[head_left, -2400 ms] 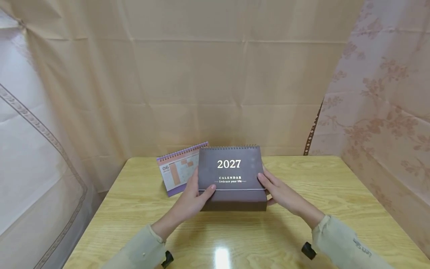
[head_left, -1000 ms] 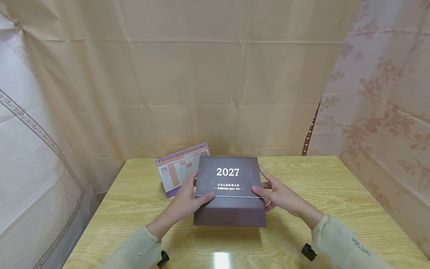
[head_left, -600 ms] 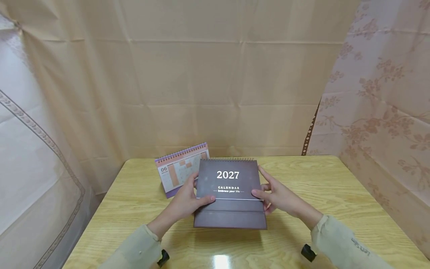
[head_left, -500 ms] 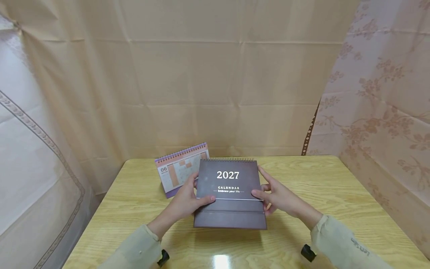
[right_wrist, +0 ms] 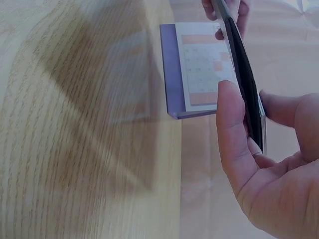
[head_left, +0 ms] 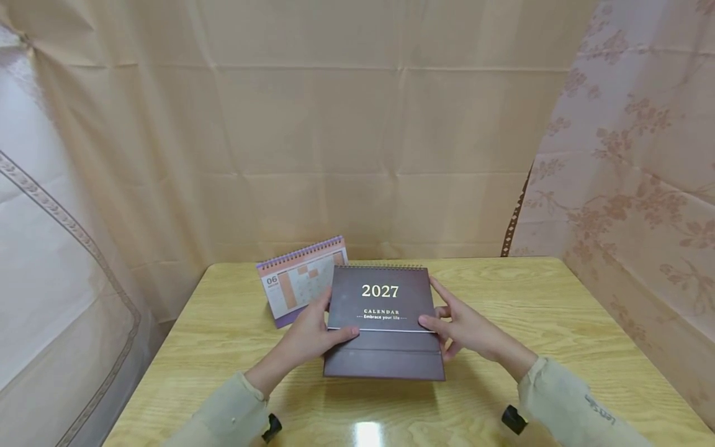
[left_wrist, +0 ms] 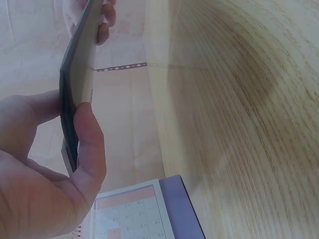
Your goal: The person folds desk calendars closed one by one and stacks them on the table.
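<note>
A dark brown desk calendar with a wire spiral along its far edge and "2027" on its cover is held up off the table, face up. My left hand grips its left edge, thumb on the cover near a thin white band and fingers beneath. On the opposite edge, my right hand pinches it, thumb on top and fingers at the side and underneath. Both wrist views show the calendar edge-on and fairly flat between thumb and fingers. Behind it to the left stands a purple desk calendar open to "06", partly covered.
The wood-grain table lies below, with a light reflection near its front. A beige curtain hangs along the back edge. Patterned cloths hang at the left and the right.
Since the oldest frame, the brown calendar has moved toward me and its lower base part has folded flatter. Both hands keep their hold. Over the last half second almost nothing moved.
</note>
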The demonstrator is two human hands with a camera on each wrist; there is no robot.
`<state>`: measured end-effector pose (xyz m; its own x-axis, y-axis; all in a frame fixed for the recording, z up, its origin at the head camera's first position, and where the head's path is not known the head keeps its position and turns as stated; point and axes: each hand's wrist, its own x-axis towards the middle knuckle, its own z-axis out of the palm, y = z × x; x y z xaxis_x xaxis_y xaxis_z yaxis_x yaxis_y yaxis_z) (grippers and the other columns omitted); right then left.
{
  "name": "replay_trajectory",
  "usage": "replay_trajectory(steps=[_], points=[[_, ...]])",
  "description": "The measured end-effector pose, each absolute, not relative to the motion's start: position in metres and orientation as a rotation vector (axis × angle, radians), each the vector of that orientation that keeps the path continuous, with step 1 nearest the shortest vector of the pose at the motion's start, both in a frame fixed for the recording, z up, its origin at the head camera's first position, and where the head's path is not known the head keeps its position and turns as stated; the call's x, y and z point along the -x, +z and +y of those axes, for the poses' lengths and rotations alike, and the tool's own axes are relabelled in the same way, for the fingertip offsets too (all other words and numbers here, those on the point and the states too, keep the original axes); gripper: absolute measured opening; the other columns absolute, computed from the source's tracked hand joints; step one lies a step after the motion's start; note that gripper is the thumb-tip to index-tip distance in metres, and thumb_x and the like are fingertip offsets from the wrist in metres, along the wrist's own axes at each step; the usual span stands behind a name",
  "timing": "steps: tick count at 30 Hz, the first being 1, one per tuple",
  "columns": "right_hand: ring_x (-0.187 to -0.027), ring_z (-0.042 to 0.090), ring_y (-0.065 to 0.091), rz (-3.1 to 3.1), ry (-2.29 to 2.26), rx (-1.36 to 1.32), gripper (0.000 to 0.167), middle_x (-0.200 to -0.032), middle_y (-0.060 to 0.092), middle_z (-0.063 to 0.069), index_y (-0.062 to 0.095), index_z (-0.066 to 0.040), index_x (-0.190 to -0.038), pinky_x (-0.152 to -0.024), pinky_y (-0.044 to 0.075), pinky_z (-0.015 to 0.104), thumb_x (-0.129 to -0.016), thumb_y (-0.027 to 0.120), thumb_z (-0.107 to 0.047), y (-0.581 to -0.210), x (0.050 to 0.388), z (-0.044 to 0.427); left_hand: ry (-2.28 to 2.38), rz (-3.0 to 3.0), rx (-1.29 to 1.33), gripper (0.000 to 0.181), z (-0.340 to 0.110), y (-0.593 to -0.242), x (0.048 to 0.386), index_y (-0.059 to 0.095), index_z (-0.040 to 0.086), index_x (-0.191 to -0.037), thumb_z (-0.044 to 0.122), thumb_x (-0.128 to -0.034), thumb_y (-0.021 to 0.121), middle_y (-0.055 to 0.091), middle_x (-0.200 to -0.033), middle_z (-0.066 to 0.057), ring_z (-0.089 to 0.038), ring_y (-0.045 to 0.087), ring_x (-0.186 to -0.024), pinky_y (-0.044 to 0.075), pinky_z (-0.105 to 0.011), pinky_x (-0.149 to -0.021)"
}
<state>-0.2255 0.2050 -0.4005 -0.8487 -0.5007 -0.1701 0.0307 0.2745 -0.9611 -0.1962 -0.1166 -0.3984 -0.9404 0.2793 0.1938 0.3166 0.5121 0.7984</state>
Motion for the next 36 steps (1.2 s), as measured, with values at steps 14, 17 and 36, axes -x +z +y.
replay_trajectory(steps=[14,17,36], points=[[-0.064,0.022,0.063,2.120,-1.535,0.444,0.107,-0.101,0.063,0.017,-0.010,-0.022,-0.163,-0.058,0.057,0.060,-0.096,0.073,-0.027,-0.406,0.224,0.205,-1.445,-2.838,0.516,0.089,-0.120,-0.404,0.194,0.031,0.007,-0.157,0.035,-0.0888,0.081,0.066,-0.124,-0.005,-0.014,0.064,-0.099,0.051,-0.044,-0.093],[-0.063,0.022,0.062,2.125,-1.513,0.447,0.107,-0.100,0.063,0.016,-0.010,-0.021,-0.163,-0.058,0.058,0.058,-0.096,0.073,-0.028,-0.408,0.225,0.206,-1.503,-2.848,0.517,0.085,-0.120,-0.406,0.194,0.034,0.007,-0.155,0.033,-0.0891,0.081,0.068,-0.118,-0.005,-0.014,0.066,-0.091,0.055,-0.044,-0.085],[-0.068,0.027,0.067,2.183,-1.305,0.437,0.118,-0.100,0.064,0.012,-0.012,-0.013,-0.162,-0.052,0.058,0.042,-0.090,0.080,-0.027,-0.436,0.227,0.203,-1.554,-3.018,0.476,0.095,-0.123,-0.434,0.196,0.024,0.004,-0.159,0.028,-0.0882,0.082,0.065,-0.112,-0.015,-0.022,0.064,-0.057,0.052,-0.045,-0.040]])
